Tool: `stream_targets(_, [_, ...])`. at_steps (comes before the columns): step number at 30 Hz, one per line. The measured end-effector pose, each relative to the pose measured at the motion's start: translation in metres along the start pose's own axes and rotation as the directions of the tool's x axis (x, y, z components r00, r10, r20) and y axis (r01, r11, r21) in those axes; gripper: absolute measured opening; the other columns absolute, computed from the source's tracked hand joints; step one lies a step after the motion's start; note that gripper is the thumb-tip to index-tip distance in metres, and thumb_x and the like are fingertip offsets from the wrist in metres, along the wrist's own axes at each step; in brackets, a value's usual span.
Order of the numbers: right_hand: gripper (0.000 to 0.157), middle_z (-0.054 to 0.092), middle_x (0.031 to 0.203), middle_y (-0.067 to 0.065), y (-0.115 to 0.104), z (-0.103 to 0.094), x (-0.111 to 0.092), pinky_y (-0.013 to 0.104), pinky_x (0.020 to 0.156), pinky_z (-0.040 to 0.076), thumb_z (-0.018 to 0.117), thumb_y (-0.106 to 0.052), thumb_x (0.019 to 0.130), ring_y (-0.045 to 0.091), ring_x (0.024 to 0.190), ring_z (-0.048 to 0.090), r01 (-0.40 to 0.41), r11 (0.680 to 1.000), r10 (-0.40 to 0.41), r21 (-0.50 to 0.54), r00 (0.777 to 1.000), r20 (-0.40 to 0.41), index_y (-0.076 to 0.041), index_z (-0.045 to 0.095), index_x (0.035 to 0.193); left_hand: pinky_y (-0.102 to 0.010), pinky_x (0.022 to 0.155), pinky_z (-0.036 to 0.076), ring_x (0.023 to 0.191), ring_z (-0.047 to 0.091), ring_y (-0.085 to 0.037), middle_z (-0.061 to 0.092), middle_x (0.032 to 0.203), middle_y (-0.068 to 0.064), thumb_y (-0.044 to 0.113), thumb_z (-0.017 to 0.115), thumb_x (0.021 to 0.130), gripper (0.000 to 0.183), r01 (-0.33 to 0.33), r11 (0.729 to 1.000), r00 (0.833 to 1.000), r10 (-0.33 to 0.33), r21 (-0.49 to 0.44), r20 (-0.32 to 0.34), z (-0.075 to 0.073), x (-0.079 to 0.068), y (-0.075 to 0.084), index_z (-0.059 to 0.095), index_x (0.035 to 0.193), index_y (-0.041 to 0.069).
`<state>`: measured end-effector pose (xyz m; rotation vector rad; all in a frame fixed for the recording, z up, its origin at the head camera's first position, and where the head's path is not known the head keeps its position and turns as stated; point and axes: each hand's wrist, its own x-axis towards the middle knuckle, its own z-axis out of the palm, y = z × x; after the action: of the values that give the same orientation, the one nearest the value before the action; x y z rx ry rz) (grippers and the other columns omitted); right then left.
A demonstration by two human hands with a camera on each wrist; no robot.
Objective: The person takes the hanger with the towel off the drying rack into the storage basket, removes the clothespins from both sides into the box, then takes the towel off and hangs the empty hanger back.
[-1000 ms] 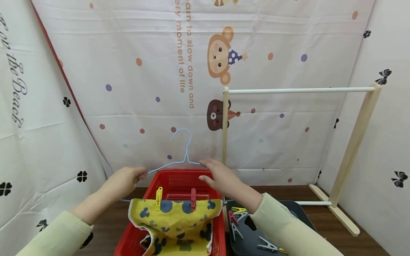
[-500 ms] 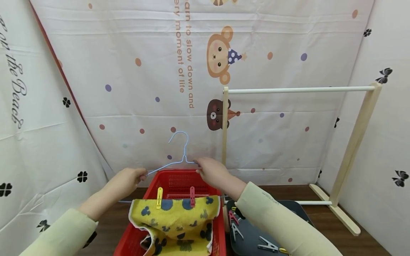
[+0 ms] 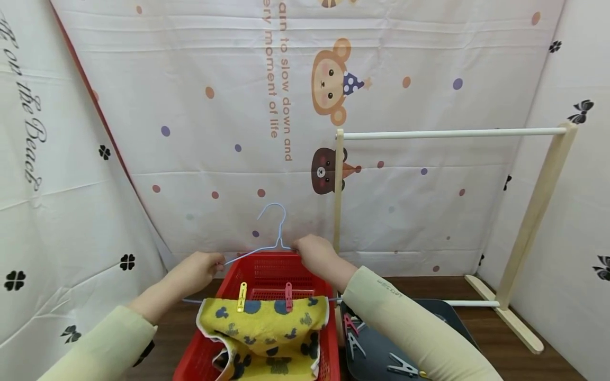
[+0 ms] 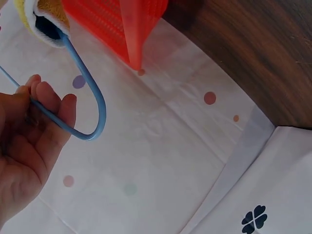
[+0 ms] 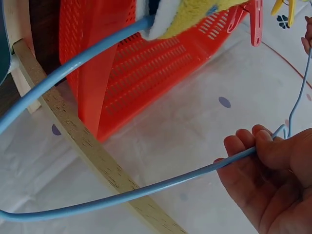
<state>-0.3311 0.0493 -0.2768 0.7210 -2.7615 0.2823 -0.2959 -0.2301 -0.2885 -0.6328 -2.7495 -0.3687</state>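
Note:
A blue wire hanger (image 3: pixel 280 228) is held over the basket with its hook upward. My left hand (image 3: pixel 200 269) pinches its left shoulder; in the left wrist view the thumb and fingers (image 4: pixel 66 114) close on the wire near the bend. My right hand (image 3: pixel 318 255) grips the right shoulder close to the hook's neck, thumb pressed on the wire in the right wrist view. A yellow towel (image 3: pixel 267 330) with dark mouse prints hangs folded over the lower bar. A yellow clothespin (image 3: pixel 242 297) and a pinkish-red clothespin (image 3: pixel 288 297) clip its top edge.
The red perforated basket (image 3: pixel 274 269) stands under and behind the towel. To its right lies a dark tray (image 3: pixel 376 346) with several clothespins (image 3: pixel 402 365). A wooden rack with a white top bar (image 3: pixel 452 134) rises behind the tray. Printed cloth (image 3: pixel 229 106) forms the backdrop.
My right hand has slid left along the hanger's shoulder toward the neck and now grips it more firmly. The hanger's hook sits slightly lower. My left hand keeps its hold.

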Motion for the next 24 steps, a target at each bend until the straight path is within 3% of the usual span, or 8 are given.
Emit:
stream_targets(5, [0.025,0.079,0.102,0.007,0.001,0.003,0.002,0.036,0.086,0.061,0.065,0.002,0.094,0.019,0.090,0.071,-0.018,1.000,0.018,0.014,1.000,0.013,-0.011,0.079,0.111,-0.028,0.063,0.048,0.068,0.052,-0.011,0.063,0.075,0.001,0.006,0.067,0.095,0.006,0.021,1.000,1.000,-0.021,0.000,0.012,-0.002,0.000,0.000,0.073,0.096,0.006])
stream_targets(10, [0.025,0.079,0.102,0.008,0.000,0.005,0.004,0.035,0.086,0.062,0.064,0.003,0.094,0.018,0.087,0.070,-0.030,0.999,0.029,0.031,0.999,0.015,-0.010,0.079,0.110,-0.033,0.066,0.056,0.074,0.058,-0.015,0.071,0.088,-0.006,0.010,0.067,0.095,0.020,0.040,0.999,0.999,-0.039,0.010,-0.027,-0.014,-0.002,0.007,0.072,0.114,0.002])
stream_targets(16, [0.024,0.079,0.103,0.008,0.000,0.006,0.010,0.034,0.086,0.061,0.063,0.001,0.096,0.018,0.087,0.070,-0.039,0.999,0.038,0.035,0.998,0.042,-0.008,0.079,0.111,-0.041,0.074,0.060,0.081,0.066,-0.018,0.075,0.095,-0.006,0.012,0.069,0.095,0.014,-0.020,0.999,0.994,0.024,0.038,-0.109,-0.034,-0.006,0.026,0.074,0.107,0.009])
stream_targets(19, [0.024,0.079,0.104,0.008,0.001,0.007,0.014,0.035,0.087,0.060,0.062,0.001,0.097,0.018,0.089,0.069,-0.049,0.999,0.048,0.021,0.998,0.041,-0.008,0.079,0.112,-0.039,0.073,0.060,0.080,0.065,-0.015,0.074,0.091,-0.003,0.012,0.069,0.094,0.012,-0.059,0.998,0.993,0.062,0.039,-0.102,-0.038,-0.007,0.037,0.075,0.104,0.011])
stream_targets(24, [0.020,0.078,0.098,0.006,0.002,0.015,0.019,0.034,0.085,0.060,0.065,-0.001,0.096,0.017,0.084,0.066,-0.070,0.997,0.069,0.019,0.996,0.056,-0.008,0.079,0.108,-0.035,0.073,0.060,0.081,0.063,-0.012,0.073,0.091,0.000,0.012,0.068,0.094,0.011,-0.070,0.997,0.996,0.071,0.025,-0.058,-0.038,-0.012,0.048,0.075,0.103,0.012])
